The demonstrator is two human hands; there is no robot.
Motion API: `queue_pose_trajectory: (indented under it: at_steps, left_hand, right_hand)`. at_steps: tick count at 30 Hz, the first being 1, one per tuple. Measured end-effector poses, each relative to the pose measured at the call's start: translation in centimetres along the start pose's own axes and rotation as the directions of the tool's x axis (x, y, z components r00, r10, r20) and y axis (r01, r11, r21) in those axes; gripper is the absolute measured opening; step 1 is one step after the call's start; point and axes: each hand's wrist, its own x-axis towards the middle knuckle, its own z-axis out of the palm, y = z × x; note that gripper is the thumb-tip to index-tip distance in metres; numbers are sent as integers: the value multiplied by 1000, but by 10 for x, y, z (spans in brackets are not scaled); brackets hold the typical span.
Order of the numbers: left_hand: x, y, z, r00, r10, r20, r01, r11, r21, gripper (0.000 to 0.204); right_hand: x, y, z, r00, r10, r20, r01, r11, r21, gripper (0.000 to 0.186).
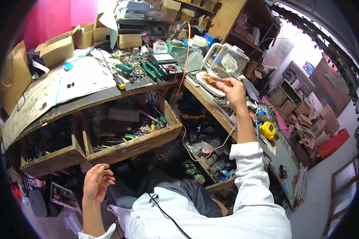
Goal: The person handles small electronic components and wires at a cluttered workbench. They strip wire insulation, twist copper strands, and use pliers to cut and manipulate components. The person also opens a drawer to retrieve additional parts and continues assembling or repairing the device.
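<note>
My right hand (233,93) reaches over the side bench at the right. Its fingers are closed on one end of a reddish-brown, copper-coloured bundle (213,80), which looks like tangled wire. Under the bundle is a white dish (208,88). Just behind it stands a clear, square-sided jug (228,61) with a white handle and lid. Low in front of the wooden drawer, my left hand (97,181) hangs in the air with loosely curled fingers, nothing visible in it.
An open wooden drawer (133,144) of tools juts toward me. On the main bench lie white paper (83,79), a yellow-and-black screwdriver (119,81), green-handled pliers (151,71) and a small device (163,58). A yellow tape measure (268,130) lies beyond my right forearm. A pale cable (184,137) hangs between the benches.
</note>
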Motion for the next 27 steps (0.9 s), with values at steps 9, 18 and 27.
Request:
queue_pose_trajectory:
  at_steps: [9,18,27]
  left_hand:
    - [-8,-7,-13,1000,9,-17,-10,998,-62,17]
    - [-8,-11,-18,999,-11,-53,9,1000,-28,17]
    - [-7,-27,-18,998,-37,-41,36,999,-41,17]
  right_hand:
    - [71,86,-5,989,145,42,-148,987,68,41]
    - [51,54,-5,999,-6,53,32,853,-521,45]
    - [37,16,-18,993,-29,110,92,773,-628,49]
